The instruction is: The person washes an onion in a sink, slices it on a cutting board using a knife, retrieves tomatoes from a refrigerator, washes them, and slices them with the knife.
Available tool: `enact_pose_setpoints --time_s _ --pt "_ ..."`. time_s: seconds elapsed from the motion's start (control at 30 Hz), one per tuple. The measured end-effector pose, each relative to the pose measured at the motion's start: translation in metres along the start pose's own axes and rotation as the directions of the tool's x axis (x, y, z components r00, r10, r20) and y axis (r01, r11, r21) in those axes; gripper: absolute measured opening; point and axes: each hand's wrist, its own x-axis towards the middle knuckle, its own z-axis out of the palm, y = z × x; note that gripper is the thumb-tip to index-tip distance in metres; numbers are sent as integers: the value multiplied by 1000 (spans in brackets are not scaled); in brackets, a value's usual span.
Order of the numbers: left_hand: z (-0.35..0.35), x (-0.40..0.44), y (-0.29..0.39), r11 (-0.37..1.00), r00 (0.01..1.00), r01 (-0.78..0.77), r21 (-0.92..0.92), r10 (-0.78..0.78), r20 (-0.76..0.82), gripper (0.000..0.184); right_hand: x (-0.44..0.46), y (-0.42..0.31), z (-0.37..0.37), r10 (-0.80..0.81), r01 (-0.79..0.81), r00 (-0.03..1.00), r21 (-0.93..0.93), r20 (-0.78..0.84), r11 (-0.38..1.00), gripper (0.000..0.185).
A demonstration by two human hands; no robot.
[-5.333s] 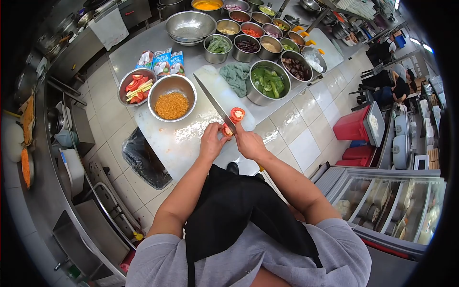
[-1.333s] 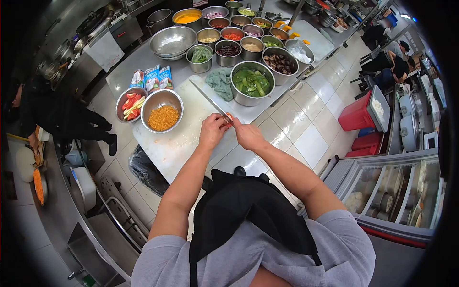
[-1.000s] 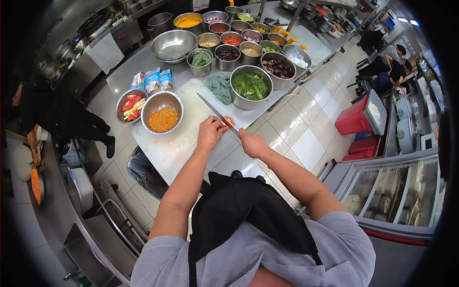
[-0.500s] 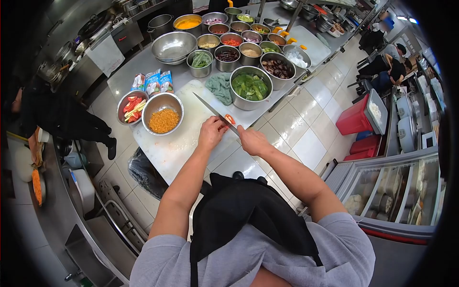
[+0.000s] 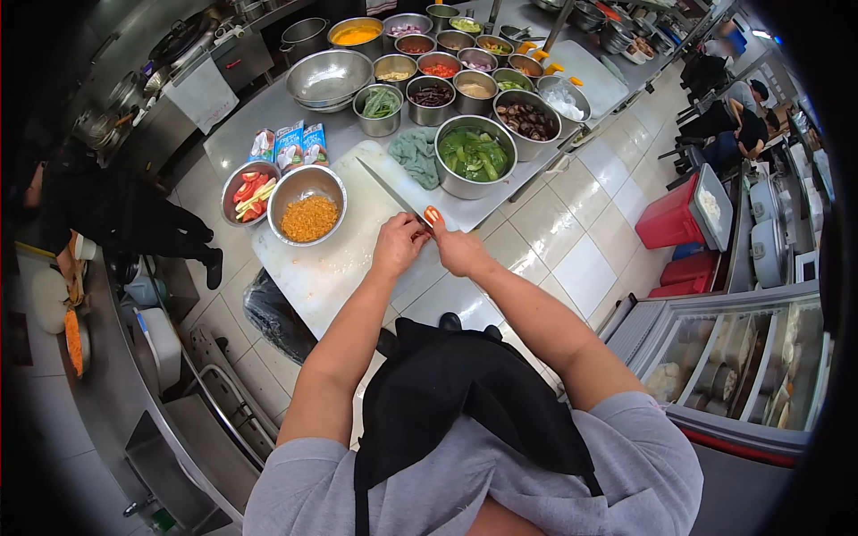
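My right hand [image 5: 462,251] grips the handle of a long knife [image 5: 386,186], whose blade points up and left across the white cutting board [image 5: 295,277]. Close beside the blade, my left hand [image 5: 399,243] has its fingertips pressed together on a piece of tomato that they mostly cover. A cut tomato piece [image 5: 433,215] lies just right of the blade, above my right hand. Left of the hands stand a steel bowl of orange-brown minced food [image 5: 309,219] and a smaller bowl with tomato wedges and pale yellow sticks [image 5: 250,190].
Behind the board are a green cloth [image 5: 414,157], a pot of green vegetables [image 5: 472,154], several ingredient pots and blue-white packets [image 5: 289,147]. A person in dark clothes [image 5: 125,210] stands at left. Red bins [image 5: 668,217] and a glass-topped freezer [image 5: 733,366] are at right.
Since the earliest frame, a person has appeared at left and the tomato beside the blade is smaller. In the last half second, my right hand and the knife handle have shifted slightly toward my left hand.
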Motion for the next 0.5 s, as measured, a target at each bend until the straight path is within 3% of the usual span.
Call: enact_pose_setpoints --time_s 0.13,0.2,0.33,0.43,0.5 --pt "-6 1 2 1000 1000 -13 15 12 21 15 -5 6 -17 -13 14 999 43 -38 999 46" --pt "-16 -2 10 999 999 -5 54 6 -31 14 -24 10 -26 -25 43 994 175 -103 984 25" --pt "-20 -2 12 993 998 22 119 -13 -69 19 -45 21 -31 -4 35 988 194 -157 980 22" --pt "-16 5 15 988 1000 -21 151 21 0 28 -50 25 -35 5 32 977 171 -212 985 20" --pt "-13 18 25 973 982 -128 190 97 164 35 -53 26 -42 58 3 967 241 -247 971 20"
